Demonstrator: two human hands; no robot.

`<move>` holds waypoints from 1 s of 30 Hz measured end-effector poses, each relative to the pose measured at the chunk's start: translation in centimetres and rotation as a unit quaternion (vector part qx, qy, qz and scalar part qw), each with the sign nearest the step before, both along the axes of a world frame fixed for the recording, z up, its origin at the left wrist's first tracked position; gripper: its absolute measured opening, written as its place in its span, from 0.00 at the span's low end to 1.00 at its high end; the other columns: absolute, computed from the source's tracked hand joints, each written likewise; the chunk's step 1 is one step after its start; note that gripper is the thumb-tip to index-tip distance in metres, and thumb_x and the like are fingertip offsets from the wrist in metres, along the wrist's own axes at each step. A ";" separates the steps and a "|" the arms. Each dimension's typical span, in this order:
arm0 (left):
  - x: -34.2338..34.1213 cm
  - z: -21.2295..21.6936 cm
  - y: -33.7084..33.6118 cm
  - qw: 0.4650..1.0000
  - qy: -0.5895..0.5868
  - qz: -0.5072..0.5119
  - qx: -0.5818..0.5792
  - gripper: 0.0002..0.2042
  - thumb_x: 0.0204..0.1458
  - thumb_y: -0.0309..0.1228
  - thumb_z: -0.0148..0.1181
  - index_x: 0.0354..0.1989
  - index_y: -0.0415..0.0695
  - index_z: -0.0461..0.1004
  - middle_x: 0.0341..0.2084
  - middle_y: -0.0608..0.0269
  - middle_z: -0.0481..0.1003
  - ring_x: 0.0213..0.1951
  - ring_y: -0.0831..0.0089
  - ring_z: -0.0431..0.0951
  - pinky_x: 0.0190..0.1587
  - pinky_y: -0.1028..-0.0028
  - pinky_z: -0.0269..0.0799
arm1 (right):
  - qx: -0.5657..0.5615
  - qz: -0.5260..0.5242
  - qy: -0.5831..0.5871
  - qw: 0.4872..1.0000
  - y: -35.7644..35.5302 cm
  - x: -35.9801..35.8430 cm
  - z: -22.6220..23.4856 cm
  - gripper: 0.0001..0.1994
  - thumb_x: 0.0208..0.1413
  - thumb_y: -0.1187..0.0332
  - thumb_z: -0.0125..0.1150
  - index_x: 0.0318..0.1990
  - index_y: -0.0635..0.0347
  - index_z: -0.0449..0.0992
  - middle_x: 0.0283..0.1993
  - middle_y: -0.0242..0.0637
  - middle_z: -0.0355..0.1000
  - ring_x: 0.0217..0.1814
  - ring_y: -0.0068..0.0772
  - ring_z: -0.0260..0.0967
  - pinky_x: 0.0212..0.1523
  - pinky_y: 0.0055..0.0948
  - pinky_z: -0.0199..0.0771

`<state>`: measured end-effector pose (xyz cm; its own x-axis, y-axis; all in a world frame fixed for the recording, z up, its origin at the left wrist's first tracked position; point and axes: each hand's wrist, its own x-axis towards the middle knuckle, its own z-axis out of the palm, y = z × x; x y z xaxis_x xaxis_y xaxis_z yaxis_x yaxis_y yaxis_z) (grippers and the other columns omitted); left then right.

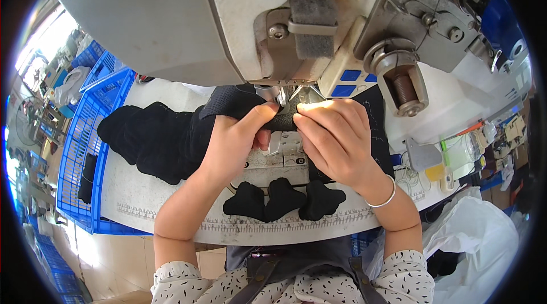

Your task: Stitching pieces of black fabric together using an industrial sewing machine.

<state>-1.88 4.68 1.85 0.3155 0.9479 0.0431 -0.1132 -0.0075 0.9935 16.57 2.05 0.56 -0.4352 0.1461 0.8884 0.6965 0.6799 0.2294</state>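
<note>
Under the head of a sewing machine (228, 13), a piece of black fabric (233, 101) lies close to the presser foot (280, 97). My left hand (236, 139) pinches this fabric just left of the needle area, thumb on top. On the other side, my right hand (339, 136) grips the fabric's edge between thumb and fingertips, lit by the machine's lamp. The needle itself is hard to make out. Close to the table's front edge lie several small black padded pieces (285, 197). More black fabric pieces (154, 139) are heaped left of my left hand.
Blue plastic baskets (85, 161) stand along the left table edge. A thread bobbin (404, 90) hangs at the machine's right. Black fabric (373, 116) lies behind my right hand. A printed ruler (216, 226) follows the front edge. A white plastic bag (478, 241) sits at lower right.
</note>
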 end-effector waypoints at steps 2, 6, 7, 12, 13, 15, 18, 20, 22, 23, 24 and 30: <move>0.0 0.1 0.2 1.000 -0.013 0.014 -0.013 0.11 0.51 0.33 0.52 0.22 0.38 0.72 0.11 0.68 0.65 0.15 0.81 0.64 0.19 0.80 0.58 | -0.010 -0.001 0.006 1.000 0.1 -0.4 -0.1 0.14 0.35 0.78 0.62 0.35 0.64 0.74 0.37 0.36 0.71 0.35 0.35 0.66 0.36 0.32 0.66; 0.3 0.5 0.3 0.999 -0.037 0.016 -0.027 0.10 0.50 0.31 0.53 0.22 0.38 0.72 0.11 0.67 0.65 0.15 0.80 0.64 0.19 0.81 0.58 | -0.006 -0.018 -0.001 1.000 0.0 -0.2 0.2 0.13 0.36 0.76 0.61 0.35 0.65 0.74 0.38 0.38 0.71 0.36 0.36 0.66 0.37 0.33 0.66; 0.3 0.5 0.2 0.999 -0.037 0.014 -0.024 0.10 0.50 0.31 0.53 0.22 0.38 0.72 0.11 0.67 0.65 0.15 0.80 0.64 0.19 0.81 0.57 | -0.007 -0.015 -0.001 1.000 -0.1 -0.2 0.2 0.13 0.36 0.76 0.61 0.35 0.65 0.74 0.38 0.38 0.71 0.36 0.36 0.66 0.37 0.33 0.66; 1.1 0.8 -0.1 0.997 -0.062 0.043 -0.030 0.10 0.49 0.29 0.52 0.19 0.38 0.69 0.09 0.66 0.63 0.12 0.77 0.62 0.16 0.79 0.53 | -0.024 -0.022 0.007 0.999 -0.2 -0.2 0.0 0.14 0.36 0.76 0.60 0.35 0.65 0.74 0.39 0.38 0.71 0.38 0.37 0.66 0.39 0.33 0.65; 1.0 0.9 -0.1 0.996 -0.066 0.047 -0.025 0.09 0.49 0.29 0.52 0.19 0.39 0.69 0.09 0.66 0.63 0.12 0.77 0.62 0.16 0.79 0.53 | -0.024 -0.027 0.007 0.999 -0.1 -0.3 0.0 0.14 0.36 0.76 0.60 0.35 0.65 0.75 0.39 0.38 0.71 0.38 0.37 0.65 0.39 0.34 0.65; 0.6 0.5 0.2 0.997 -0.060 0.028 -0.026 0.09 0.50 0.30 0.52 0.22 0.39 0.71 0.10 0.68 0.64 0.13 0.79 0.63 0.17 0.80 0.55 | -0.033 -0.028 0.006 0.999 -0.3 -0.4 0.0 0.14 0.36 0.77 0.60 0.36 0.65 0.74 0.39 0.38 0.71 0.38 0.38 0.65 0.40 0.34 0.65; 0.3 0.1 0.4 0.998 -0.052 -0.001 -0.022 0.10 0.51 0.32 0.52 0.25 0.39 0.72 0.11 0.70 0.64 0.14 0.82 0.63 0.19 0.81 0.57 | -0.035 -0.029 0.009 0.999 -0.3 -0.2 0.0 0.15 0.36 0.77 0.60 0.36 0.65 0.74 0.39 0.38 0.71 0.38 0.38 0.65 0.40 0.34 0.65; 0.4 -0.1 0.2 0.999 -0.049 -0.009 -0.019 0.10 0.52 0.33 0.51 0.25 0.39 0.72 0.12 0.70 0.65 0.15 0.83 0.63 0.20 0.81 0.57 | -0.029 -0.028 0.009 0.999 -0.4 -0.1 0.2 0.15 0.36 0.77 0.60 0.37 0.65 0.74 0.39 0.38 0.71 0.39 0.38 0.65 0.40 0.33 0.64; 0.5 -0.5 0.0 0.998 -0.023 0.020 -0.051 0.11 0.53 0.34 0.50 0.26 0.40 0.72 0.14 0.71 0.64 0.18 0.84 0.63 0.22 0.82 0.57 | -0.041 -0.026 0.007 0.999 -0.4 0.0 0.1 0.15 0.35 0.77 0.60 0.37 0.65 0.74 0.40 0.38 0.71 0.38 0.37 0.65 0.40 0.33 0.64; 0.3 -0.9 -0.2 0.999 -0.015 -0.013 -0.033 0.12 0.54 0.35 0.49 0.29 0.40 0.73 0.15 0.72 0.63 0.20 0.85 0.62 0.24 0.82 0.57 | -0.055 -0.026 0.004 0.998 -0.4 0.1 0.1 0.15 0.35 0.77 0.59 0.37 0.65 0.74 0.40 0.38 0.71 0.38 0.37 0.65 0.40 0.33 0.64; 0.5 -0.7 -0.6 0.999 -0.016 -0.001 -0.027 0.12 0.55 0.35 0.49 0.30 0.40 0.74 0.15 0.72 0.63 0.20 0.85 0.62 0.24 0.82 0.58 | -0.055 -0.026 0.003 0.998 -0.4 0.1 0.1 0.15 0.35 0.77 0.59 0.37 0.65 0.74 0.40 0.38 0.71 0.38 0.37 0.65 0.40 0.33 0.64; 0.9 -0.8 -0.7 0.999 -0.043 0.022 -0.010 0.11 0.54 0.35 0.50 0.32 0.39 0.74 0.15 0.73 0.63 0.19 0.85 0.61 0.22 0.82 0.58 | -0.052 -0.028 0.000 0.998 -0.4 0.2 0.2 0.16 0.35 0.77 0.59 0.37 0.65 0.74 0.40 0.38 0.70 0.39 0.37 0.65 0.40 0.33 0.64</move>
<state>-0.96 4.02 1.07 0.2686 0.9620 0.0495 -0.1983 0.0050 0.9801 16.75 1.69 0.76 -0.4242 0.2618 0.8669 0.7342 0.6599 0.1599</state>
